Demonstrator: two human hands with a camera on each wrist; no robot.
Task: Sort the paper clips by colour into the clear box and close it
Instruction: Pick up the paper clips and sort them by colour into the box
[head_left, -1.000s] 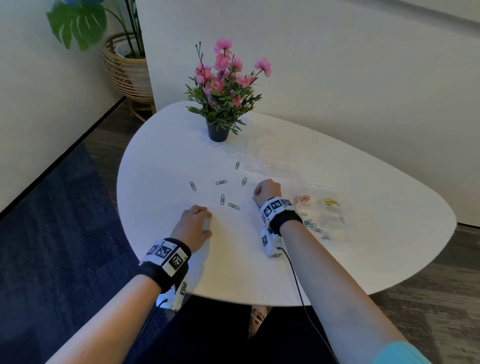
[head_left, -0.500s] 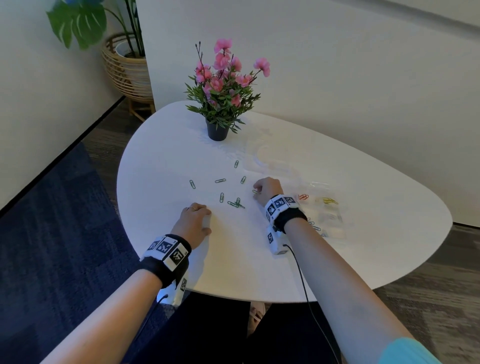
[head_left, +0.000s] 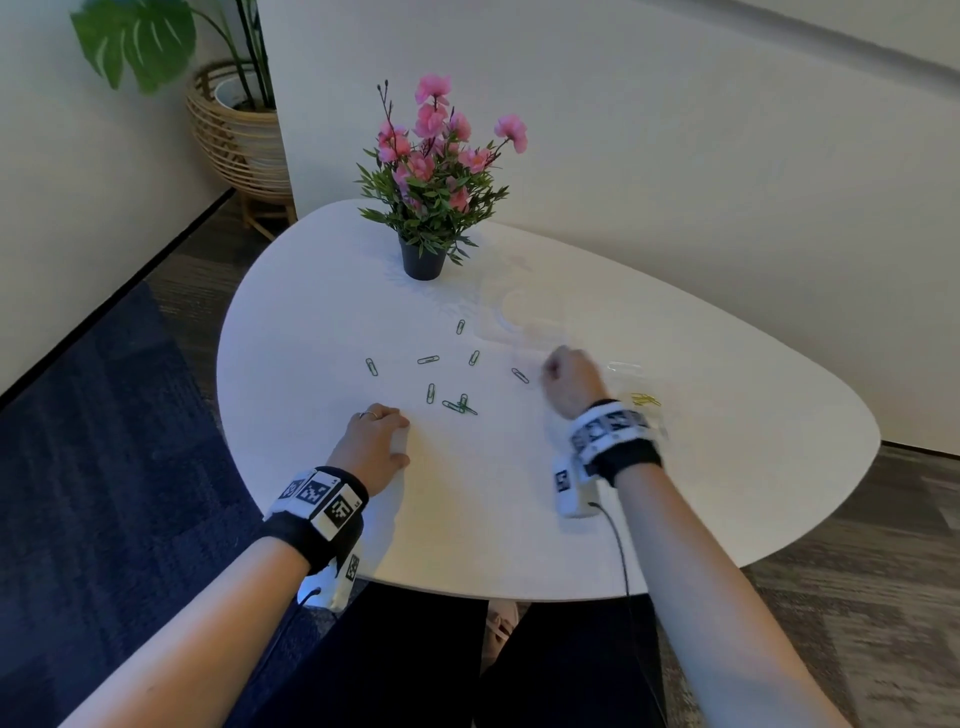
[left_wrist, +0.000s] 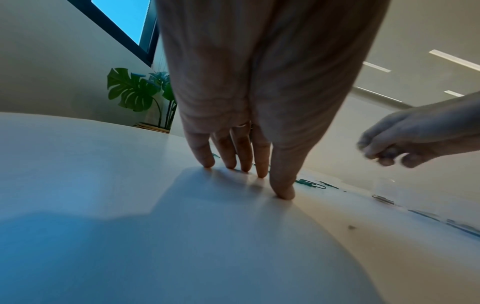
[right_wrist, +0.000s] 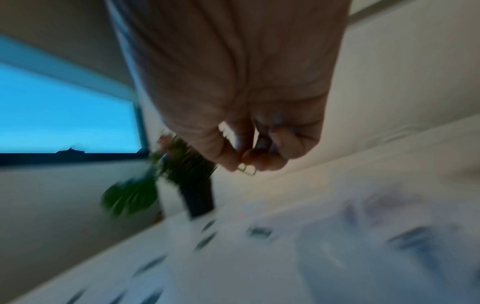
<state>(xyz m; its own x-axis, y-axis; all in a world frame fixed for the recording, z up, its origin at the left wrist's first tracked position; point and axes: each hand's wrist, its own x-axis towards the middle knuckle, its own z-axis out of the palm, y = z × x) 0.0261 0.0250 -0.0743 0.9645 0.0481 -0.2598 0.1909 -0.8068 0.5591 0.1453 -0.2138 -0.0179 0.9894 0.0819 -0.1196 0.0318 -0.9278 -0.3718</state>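
While right hand (head_left: 569, 387) pinches a paper clip (right_wrist: 246, 170) between thumb and fingertip above the clear box (head_left: 626, 370), left hand (head_left: 375, 447) rests fingertips on table (head_left: 493, 509), fingers straight; thin pinch could slip, clip landing in wrong compartment.

Head overhead — wrists low, perhaps blurred

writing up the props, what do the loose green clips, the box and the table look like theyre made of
Green clips: thin bent wire with a coloured coating, probably vinyl or paint over metal; the outlines are slim looped wire.
Box: clear, glossy plastic; the table shows through, with pale highlights on its edges.
Table: smooth white top, matte to satin, likely laminate or painted board.
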